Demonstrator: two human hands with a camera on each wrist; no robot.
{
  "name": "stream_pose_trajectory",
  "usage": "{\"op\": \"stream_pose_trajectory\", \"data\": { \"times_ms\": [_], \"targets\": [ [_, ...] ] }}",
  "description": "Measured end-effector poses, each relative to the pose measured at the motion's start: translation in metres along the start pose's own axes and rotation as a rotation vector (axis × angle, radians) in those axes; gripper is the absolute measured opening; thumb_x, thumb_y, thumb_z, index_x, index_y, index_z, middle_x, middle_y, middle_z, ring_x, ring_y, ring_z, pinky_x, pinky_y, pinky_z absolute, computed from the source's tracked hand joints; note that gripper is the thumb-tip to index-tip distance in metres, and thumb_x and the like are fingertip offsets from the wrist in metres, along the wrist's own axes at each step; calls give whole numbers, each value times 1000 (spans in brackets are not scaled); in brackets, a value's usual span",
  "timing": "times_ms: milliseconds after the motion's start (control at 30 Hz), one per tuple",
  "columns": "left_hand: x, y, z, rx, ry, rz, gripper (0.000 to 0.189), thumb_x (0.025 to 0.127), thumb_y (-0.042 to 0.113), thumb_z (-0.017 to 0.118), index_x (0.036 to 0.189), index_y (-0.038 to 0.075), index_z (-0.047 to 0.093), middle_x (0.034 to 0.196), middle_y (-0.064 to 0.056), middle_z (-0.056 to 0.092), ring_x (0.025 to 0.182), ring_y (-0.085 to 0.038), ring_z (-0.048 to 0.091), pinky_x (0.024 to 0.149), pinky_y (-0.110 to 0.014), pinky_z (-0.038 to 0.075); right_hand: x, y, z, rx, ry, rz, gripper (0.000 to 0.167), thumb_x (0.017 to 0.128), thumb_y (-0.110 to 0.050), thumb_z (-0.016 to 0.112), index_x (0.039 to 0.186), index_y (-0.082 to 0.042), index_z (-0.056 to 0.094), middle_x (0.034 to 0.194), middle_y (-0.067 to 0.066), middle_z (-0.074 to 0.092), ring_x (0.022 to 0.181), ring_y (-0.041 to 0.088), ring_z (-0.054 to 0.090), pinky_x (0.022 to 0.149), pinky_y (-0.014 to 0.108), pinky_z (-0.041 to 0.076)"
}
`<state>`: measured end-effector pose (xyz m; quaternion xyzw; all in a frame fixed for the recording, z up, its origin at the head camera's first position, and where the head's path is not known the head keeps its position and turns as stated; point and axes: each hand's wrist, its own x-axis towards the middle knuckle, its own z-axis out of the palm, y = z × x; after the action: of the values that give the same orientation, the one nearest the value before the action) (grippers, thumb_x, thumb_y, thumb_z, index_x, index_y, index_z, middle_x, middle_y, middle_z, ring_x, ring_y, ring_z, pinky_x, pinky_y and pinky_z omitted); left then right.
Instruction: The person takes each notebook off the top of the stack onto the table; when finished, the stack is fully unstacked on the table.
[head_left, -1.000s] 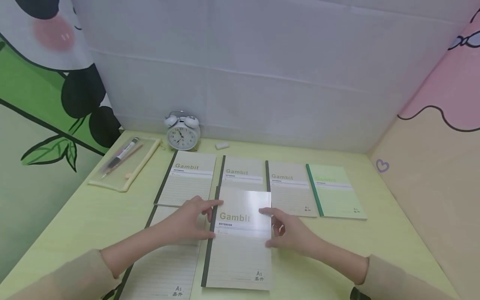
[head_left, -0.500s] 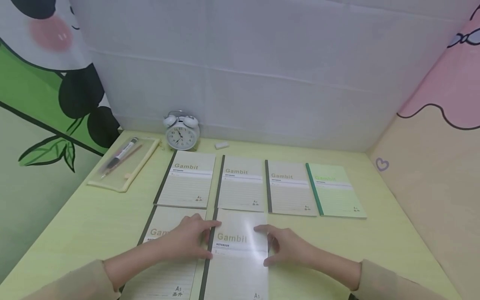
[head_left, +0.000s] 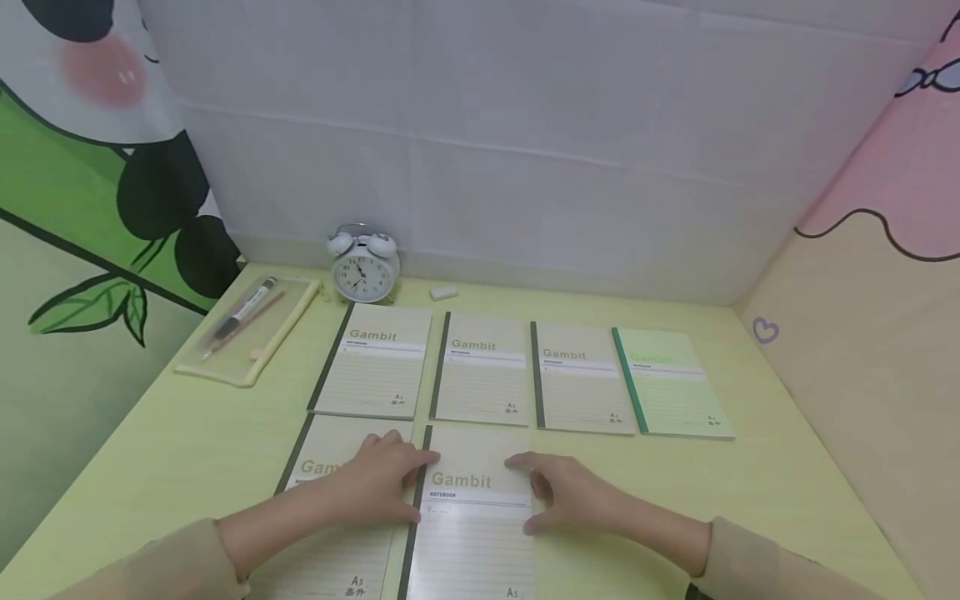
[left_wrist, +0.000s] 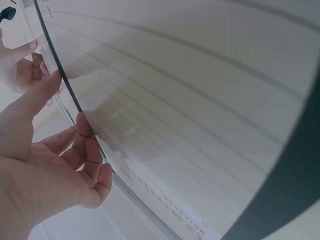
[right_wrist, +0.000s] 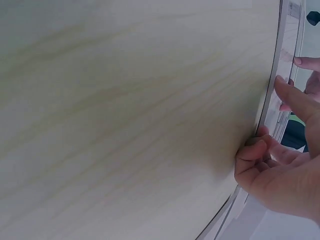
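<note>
A grey Gambit notebook (head_left: 472,542) with a dark spine lies at the front of the table, its lower end cut off by the frame. My left hand (head_left: 375,482) holds its spine side, index finger over the cover and thumb at the edge. Opposite, my right hand (head_left: 576,493) holds the right edge the same way; its other fingers curl by the tabletop in the right wrist view. Under my left forearm lies another grey notebook (head_left: 326,562), partly hidden; its lined cover (left_wrist: 190,110) fills much of the left wrist view.
Behind, a row holds a grey notebook (head_left: 378,375), a second grey notebook (head_left: 480,383), a third grey notebook (head_left: 585,392) and a green notebook (head_left: 675,392). Farther back are an alarm clock (head_left: 365,271), an eraser (head_left: 444,292) and a pencil pouch (head_left: 266,354) with pens.
Both hands have drawn the notebook toward the front edge and slightly left, so it no longer overlaps the back-row notebook. Over the last half second it shifted only a little.
</note>
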<state>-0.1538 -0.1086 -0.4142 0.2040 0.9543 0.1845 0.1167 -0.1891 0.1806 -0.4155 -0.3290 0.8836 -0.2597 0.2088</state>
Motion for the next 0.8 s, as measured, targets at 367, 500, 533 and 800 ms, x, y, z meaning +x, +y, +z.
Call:
{"op": "stream_pose_trajectory", "data": {
  "times_ms": [367,500,533,800],
  "targets": [
    [10,-7,-50,28,106,52,64,70,39,81,128,21,59,83,13,58,90,-13,45,78,-38,33,15,-18,-39,-101,54,44,73,72,-30,82,135,-17,50,86,0,55,69,12,45,58,25,38],
    [12,-15,-68,-3,117,25,65,73,39,79,132,23,55,89,13,59,96,-15,45,84,-41,33,18,-26,-60,-111,119,15,70,74,-30,80,136,-18,50,88,-1,54,66,12,45,57,25,39],
    [12,-18,-72,-5,128,26,66,74,40,78,133,23,54,90,13,59,97,-16,46,85,-42,33,19,-27,-64,-115,141,6,69,75,-31,80,136,-18,49,87,-3,53,65,12,45,56,25,39],
    [16,-50,-99,-20,232,29,67,76,35,77,135,15,52,101,5,62,110,-26,46,92,-55,30,33,-29,-90,-64,276,-85,69,77,-30,79,136,-16,48,91,-4,54,68,12,50,61,26,40]
  ]
}}
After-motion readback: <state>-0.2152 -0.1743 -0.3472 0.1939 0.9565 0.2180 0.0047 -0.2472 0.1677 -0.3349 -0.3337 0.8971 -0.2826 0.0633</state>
